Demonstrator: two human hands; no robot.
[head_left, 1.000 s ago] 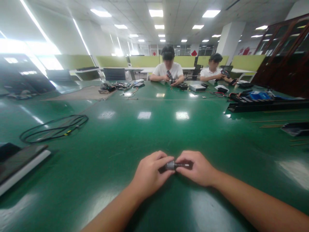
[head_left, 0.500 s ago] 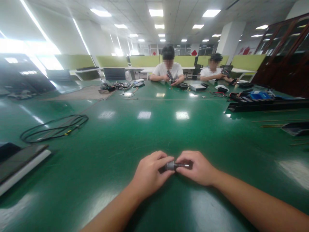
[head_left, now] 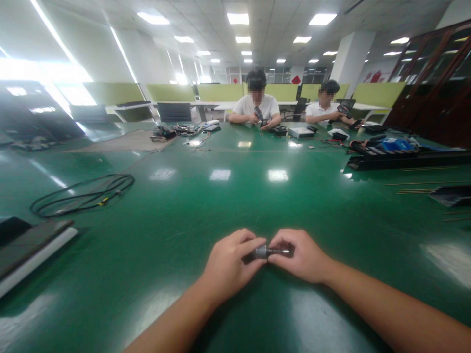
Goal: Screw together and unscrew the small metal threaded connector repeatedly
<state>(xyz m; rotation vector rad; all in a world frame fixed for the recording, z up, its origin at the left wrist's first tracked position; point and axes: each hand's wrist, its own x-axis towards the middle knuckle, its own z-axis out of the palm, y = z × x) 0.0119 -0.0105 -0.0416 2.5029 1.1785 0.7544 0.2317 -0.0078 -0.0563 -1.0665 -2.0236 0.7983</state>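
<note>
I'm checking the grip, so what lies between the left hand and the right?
In the head view, a grey cylindrical part with a slim dark shaft spans from the left hand to the right hand.

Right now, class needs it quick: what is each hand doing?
Left hand: closed, fingers around the grey cylinder.
Right hand: fingers closed at the thin dark shaft.

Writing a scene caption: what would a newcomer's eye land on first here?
Probably the two bare hands, left and right, meeting low in the middle around a small grey and dark metal part. Next, the wide, glossy green table under them, with a looped black cable toward the left. Across it, two people in white sit at the far side.
</note>
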